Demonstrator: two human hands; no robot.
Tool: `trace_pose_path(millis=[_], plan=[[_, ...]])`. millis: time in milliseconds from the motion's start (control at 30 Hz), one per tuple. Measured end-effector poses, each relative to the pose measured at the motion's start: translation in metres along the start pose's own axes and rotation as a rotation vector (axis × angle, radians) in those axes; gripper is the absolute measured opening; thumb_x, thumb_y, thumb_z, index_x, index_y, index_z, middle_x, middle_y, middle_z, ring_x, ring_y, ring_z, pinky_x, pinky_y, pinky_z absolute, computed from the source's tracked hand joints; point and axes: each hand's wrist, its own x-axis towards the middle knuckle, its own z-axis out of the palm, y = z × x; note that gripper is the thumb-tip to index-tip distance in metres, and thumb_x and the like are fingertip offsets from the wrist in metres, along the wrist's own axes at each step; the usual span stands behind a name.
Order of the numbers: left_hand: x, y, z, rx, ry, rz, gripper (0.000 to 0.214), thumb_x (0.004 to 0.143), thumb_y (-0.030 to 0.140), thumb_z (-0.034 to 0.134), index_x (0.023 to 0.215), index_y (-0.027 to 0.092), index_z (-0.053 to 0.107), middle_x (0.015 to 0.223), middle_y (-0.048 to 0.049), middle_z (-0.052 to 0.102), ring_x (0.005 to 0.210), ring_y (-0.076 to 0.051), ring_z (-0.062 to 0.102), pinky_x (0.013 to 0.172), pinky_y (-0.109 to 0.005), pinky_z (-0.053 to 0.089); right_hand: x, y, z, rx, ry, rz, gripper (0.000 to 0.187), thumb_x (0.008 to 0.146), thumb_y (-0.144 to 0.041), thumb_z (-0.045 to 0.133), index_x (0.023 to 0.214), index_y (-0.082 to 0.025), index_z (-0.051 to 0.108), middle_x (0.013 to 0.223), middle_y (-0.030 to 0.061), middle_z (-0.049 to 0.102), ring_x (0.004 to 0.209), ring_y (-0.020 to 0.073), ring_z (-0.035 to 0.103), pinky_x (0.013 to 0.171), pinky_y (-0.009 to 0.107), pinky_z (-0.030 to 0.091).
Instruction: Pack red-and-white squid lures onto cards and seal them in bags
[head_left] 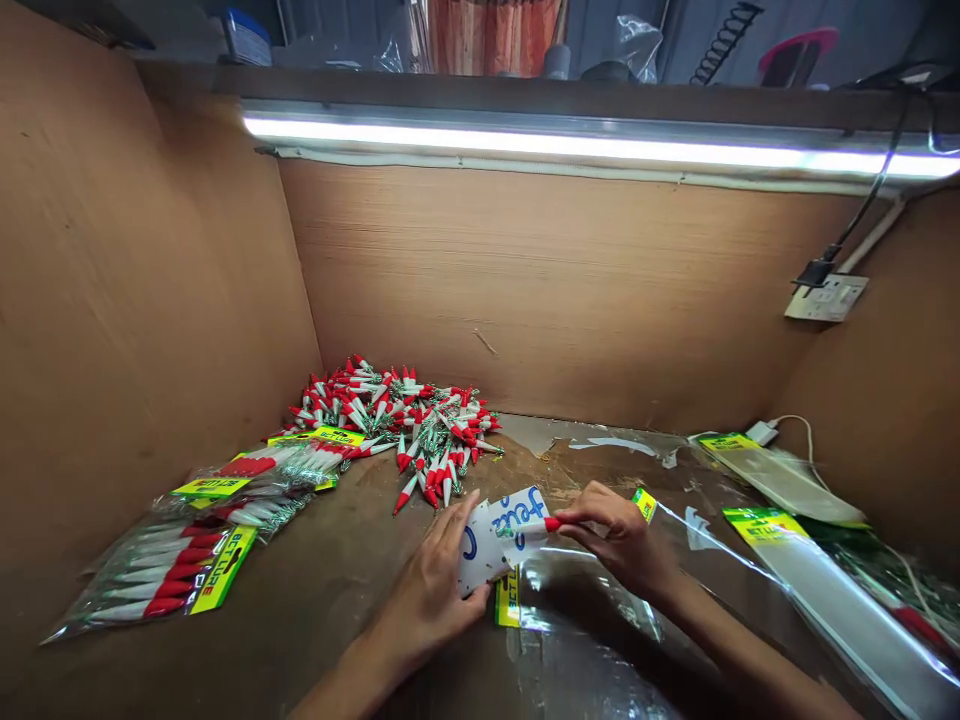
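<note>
My left hand (431, 570) is closed on a folded white card (480, 560) with blue handwriting, thumb below and fingers along its far side. My right hand (630, 540) pinches the red end of a red-and-white fishing lure (553, 523), whose green part lies against the card's face. Beneath both hands, a clear plastic bag with a yellow-green header (508, 600) lies on the table. Beyond them is a heap of loose red-and-white lures (435, 430) with green tinsel-like ends.
Filled lure packets (157, 575) are stacked at the left. Flat clear bags with yellow headers (765, 525) lie at the right, beside a white cable (814, 455). Wooden panels (525, 270) enclose the table. A lit tube (570, 140) hangs beneath the shelf; a socket (829, 298) is at right.
</note>
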Motion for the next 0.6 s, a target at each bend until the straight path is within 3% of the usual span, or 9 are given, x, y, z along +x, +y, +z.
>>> trace_pose_path(millis=[100, 200, 333, 433, 533, 600], plan=[[0.000, 0.006, -0.001, 0.005, -0.033, 0.044, 0.095, 0.066, 0.006, 0.061, 0.151, 0.027, 0.025, 0.145, -0.0084, 0.044, 0.132, -0.028, 0.044, 0.113, -0.045, 0.038, -0.003, -0.011, 0.019, -0.190, 0.036, -0.135, 0.014, 0.090, -0.034, 0.067, 0.098, -0.028, 0.076, 0.083, 0.0061, 0.068, 0.083, 0.0221, 0.055, 0.075, 0.036, 0.048], [0.000, 0.013, -0.003, 0.006, -0.085, 0.074, 0.096, 0.065, 0.004, 0.060, 0.151, 0.027, 0.025, 0.143, -0.0076, 0.045, 0.132, -0.027, 0.044, 0.113, -0.045, 0.039, -0.004, -0.024, 0.037, -0.270, 0.031, -0.234, 0.009, 0.089, -0.029, 0.067, 0.091, -0.029, 0.076, 0.084, 0.0036, 0.065, 0.085, 0.0202, 0.054, 0.099, 0.048, 0.040], [-0.002, 0.013, -0.007, 0.018, -0.148, 0.111, 0.097, 0.064, 0.004, 0.060, 0.151, 0.027, 0.024, 0.143, -0.0070, 0.045, 0.132, -0.026, 0.042, 0.113, -0.045, 0.038, 0.007, -0.030, 0.034, -0.210, -0.196, -0.287, 0.006, 0.087, -0.030, 0.071, 0.090, -0.033, 0.074, 0.083, -0.0017, 0.065, 0.086, 0.0174, 0.056, 0.113, 0.054, 0.021], [-0.004, 0.008, -0.007, 0.011, -0.176, 0.139, 0.100, 0.064, 0.007, 0.063, 0.153, 0.026, 0.020, 0.144, -0.0082, 0.044, 0.132, -0.027, 0.042, 0.113, -0.045, 0.037, 0.035, -0.025, 0.017, -0.111, -0.366, -0.222, 0.012, 0.092, -0.036, 0.064, 0.091, -0.029, 0.074, 0.085, 0.0000, 0.067, 0.087, 0.0169, 0.059, 0.101, 0.040, 0.038], [-0.006, 0.004, -0.006, -0.001, -0.190, 0.128, 0.101, 0.064, 0.010, 0.064, 0.153, 0.025, 0.020, 0.144, -0.0094, 0.044, 0.132, -0.027, 0.041, 0.113, -0.044, 0.037, 0.081, -0.013, 0.018, -0.174, -0.272, -0.044, 0.035, 0.100, -0.038, 0.047, 0.084, -0.019, 0.072, 0.079, 0.0036, 0.065, 0.073, 0.0145, 0.058, 0.071, 0.026, 0.044], [-0.008, 0.003, -0.006, -0.001, -0.200, 0.125, 0.099, 0.065, 0.013, 0.064, 0.153, 0.024, 0.019, 0.145, -0.0104, 0.042, 0.133, -0.027, 0.040, 0.114, -0.044, 0.036, 0.116, -0.004, 0.034, -0.364, -0.208, 0.056, 0.035, 0.099, -0.038, 0.047, 0.087, -0.019, 0.073, 0.083, 0.0045, 0.066, 0.073, 0.0147, 0.058, 0.068, 0.025, 0.041]])
